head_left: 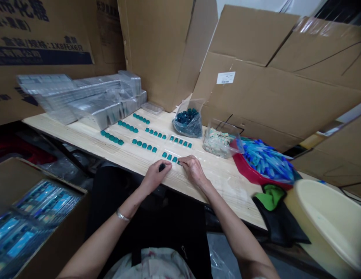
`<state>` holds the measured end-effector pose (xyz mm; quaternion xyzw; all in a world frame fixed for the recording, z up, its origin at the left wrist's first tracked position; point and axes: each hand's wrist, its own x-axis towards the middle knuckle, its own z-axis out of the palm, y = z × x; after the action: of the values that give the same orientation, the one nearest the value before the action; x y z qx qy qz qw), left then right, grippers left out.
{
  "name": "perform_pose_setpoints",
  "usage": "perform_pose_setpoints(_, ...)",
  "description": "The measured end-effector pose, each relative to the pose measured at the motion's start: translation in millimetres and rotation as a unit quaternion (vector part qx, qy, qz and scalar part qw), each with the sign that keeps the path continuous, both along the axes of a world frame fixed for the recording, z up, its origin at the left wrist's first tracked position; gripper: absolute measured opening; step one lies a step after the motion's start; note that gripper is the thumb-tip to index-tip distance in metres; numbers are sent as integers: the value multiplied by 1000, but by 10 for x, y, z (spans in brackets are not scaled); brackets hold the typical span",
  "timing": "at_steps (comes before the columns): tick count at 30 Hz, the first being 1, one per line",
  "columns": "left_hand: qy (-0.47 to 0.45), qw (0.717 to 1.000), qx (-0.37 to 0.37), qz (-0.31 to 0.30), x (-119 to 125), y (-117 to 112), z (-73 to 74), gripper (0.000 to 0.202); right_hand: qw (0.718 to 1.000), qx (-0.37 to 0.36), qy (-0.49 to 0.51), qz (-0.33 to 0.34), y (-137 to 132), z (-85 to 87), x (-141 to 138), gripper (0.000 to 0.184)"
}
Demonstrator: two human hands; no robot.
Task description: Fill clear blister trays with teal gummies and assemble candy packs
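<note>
Though small, vividly teal pieces [175,159]

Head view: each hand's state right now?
Left hand: closed, holding a small dark piece.
Right hand: at a teal piece; whether gripping, cannot be told.

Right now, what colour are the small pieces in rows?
The small pieces are teal, best seen in the head view.

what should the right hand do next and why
Probably square up the end teal piece: the right hand's fingertips are at it, beside other pieces in a row, while the left hand holds a small dark item.
</note>
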<state>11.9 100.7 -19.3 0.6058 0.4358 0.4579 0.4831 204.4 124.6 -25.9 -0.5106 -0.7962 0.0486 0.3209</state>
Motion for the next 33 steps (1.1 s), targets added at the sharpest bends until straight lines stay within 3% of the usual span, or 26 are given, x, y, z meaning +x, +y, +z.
perform_pose_setpoints(2, -146, 979, -137, -31, 18, 2, 65, 33, 1000, -2, -1, 9, 3, -19, 15, 17)
perform_pose_setpoints(4, -282, 929, -233, -60, 40, 22, 105, 39, 1000, -10, 2, 18, -2, -23, 43, 19)
perform_pose_setpoints(6, -361, 888, -276, -69, 62, 50, 117, 39, 1000, -10, 14, 19, -25, 16, 64, 22)
perform_pose_setpoints(8, -386, 875, -283, -67, 84, 71, 115, 38, 999, 1, 44, 10, -77, 112, 52, 23)
perform_pose_setpoints(14, -357, 900, -235, -81, 204, 40, 159, 36, 995, -16, 86, 44, -269, 452, -197, 17)
perform_pose_setpoints(17, -333, 912, -221, -93, 275, 18, 205, 38, 994, -29, 97, 45, -263, 444, -270, 16)
perform_pose_setpoints(19, -328, 913, -220, -100, 300, 17, 225, 39, 984, -53, 163, 40, -242, 404, -258, 14)
perform_pose_setpoints(23, -295, 926, -216, -100, 302, 27, 226, 37, 919, -171, 354, 16, -253, 377, -154, 21)
perform_pose_setpoints(27, -190, 965, -160, -83, 308, 21, 187, 36, 848, -246, 467, 48, -317, 388, -58, 31)
perform_pose_setpoints(30, -94, 990, -101, -43, 326, 22, 169, 37, 827, -257, 497, 58, -347, 381, -16, 31)
perform_pose_setpoints(33, -16, 999, -12, -29, 340, 35, 175, 29, 822, -262, 503, 46, -365, 379, -2, 31)
